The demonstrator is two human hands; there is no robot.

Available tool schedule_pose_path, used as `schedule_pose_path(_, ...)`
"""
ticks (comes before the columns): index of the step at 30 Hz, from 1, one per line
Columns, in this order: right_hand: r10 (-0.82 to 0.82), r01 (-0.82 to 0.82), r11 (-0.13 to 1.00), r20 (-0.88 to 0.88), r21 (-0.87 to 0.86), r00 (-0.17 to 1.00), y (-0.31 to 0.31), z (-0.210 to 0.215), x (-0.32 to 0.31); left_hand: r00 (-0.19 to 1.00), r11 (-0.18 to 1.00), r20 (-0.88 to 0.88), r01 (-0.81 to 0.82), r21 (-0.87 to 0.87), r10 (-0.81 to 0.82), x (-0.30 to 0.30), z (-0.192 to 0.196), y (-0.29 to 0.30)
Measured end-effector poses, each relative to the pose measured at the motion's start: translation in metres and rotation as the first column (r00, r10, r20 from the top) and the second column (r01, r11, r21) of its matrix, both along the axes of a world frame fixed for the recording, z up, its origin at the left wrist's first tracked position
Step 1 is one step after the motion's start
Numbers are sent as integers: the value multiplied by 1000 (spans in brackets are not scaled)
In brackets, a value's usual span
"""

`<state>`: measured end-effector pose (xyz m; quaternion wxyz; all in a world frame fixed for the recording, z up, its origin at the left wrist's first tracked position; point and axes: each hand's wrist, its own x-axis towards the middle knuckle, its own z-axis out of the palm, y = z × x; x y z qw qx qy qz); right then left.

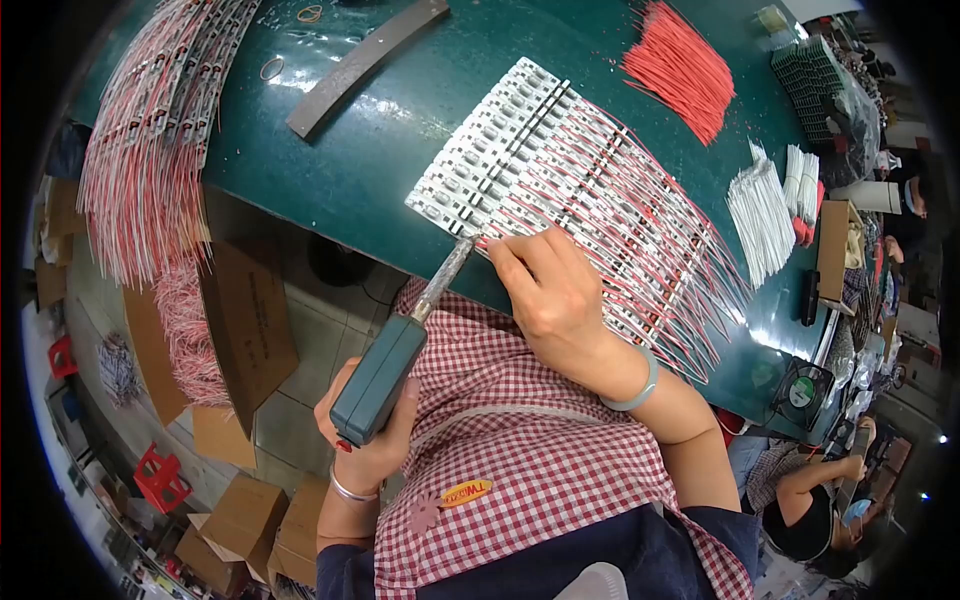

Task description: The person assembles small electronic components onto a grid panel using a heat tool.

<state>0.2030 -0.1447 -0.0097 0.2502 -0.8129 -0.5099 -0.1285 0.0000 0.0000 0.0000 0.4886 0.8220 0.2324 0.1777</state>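
Note:
My left hand (372,462) is wrapped around the dark green body of a soldering gun (378,378). Its metal tip reaches the near-left corner of a panel of white circuit boards (500,150), which lies on the table in rows. There my right hand (555,300) is closed in a pinch on the end of a red wire, close to the iron's tip. Rows of red and white wires (640,235) trail from the boards to the right, partly under my right hand and wrist.
On the green table (330,190) lie a grey bar (365,68), a bundle of red wires (685,75) and white wires (758,220). Finished-looking wired strips (165,120) hang over the left edge towards a cardboard box (245,330). A small fan (800,392) stands right; another person (810,500) sits beyond.

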Motion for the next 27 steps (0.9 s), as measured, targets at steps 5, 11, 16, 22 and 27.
schedule_pose_path(5,9,-9,1000,-3,2,1000,3,-1,0,1000,999,9,22,27,-23,-1,-1,5)
schedule_pose_path(11,16,-16,1000,5,2,1000,2,0,0,994,992,-12,-112,-65,112,-13,-4,-2)
schedule_pose_path(16,10,-10,1000,9,5,1000,1,-2,-1,994,994,51,-98,-56,101,-13,-4,-3)
schedule_pose_path(22,-9,9,1000,5,0,1000,-2,-1,0,997,994,65,-45,-102,52,-19,-1,-6)
schedule_pose_path(27,-34,33,999,-46,-25,998,-37,28,2,988,995,127,-85,-60,92,-12,1,-2)
